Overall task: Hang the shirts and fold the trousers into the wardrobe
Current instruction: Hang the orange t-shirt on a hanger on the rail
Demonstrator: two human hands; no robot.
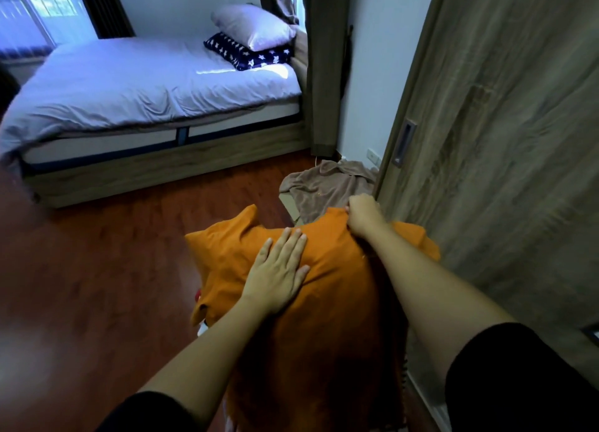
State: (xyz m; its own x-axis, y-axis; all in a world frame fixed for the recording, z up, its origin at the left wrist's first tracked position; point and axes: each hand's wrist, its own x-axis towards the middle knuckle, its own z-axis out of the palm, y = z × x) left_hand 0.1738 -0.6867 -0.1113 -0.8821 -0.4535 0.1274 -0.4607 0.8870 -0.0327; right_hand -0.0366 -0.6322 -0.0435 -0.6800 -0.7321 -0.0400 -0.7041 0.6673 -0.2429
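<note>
Pressing down on an orange garment (pixel 324 318), the left hand (pixel 278 271) lies flat, fingers (pixel 291 243) straight and together, gripping nothing. Right hand (pixel 363 216) is at the garment's far edge, fingers clenched round a bunch of the cloth. Both forearms are bare, with black sleeves (pixel 518 383) at the near edge of view.

The orange garment sits low in the middle of the view, above the floor (pixel 113 269) and just beside the wardrobe door (pixel 502 140). It drapes down toward the person; what lies under it cannot be told. A corner of it sticks up on the left.

A grey-brown garment (pixel 327 185) lies crumpled on the floor beyond the right hand, against the door's near edge. The door is wood-grain, with a recessed handle (pixel 403 143) on its left edge.

Further back, a bed (pixel 146 84) with a pale cover stands against the far wall. A white pillow (pixel 252 26) rests on a dark star-print pillow (pixel 246 54) at the bed's right end. A curtain (pixel 324 75) hangs just right of the bed, and a wall socket (pixel 372 156) is low between curtain and door.
</note>
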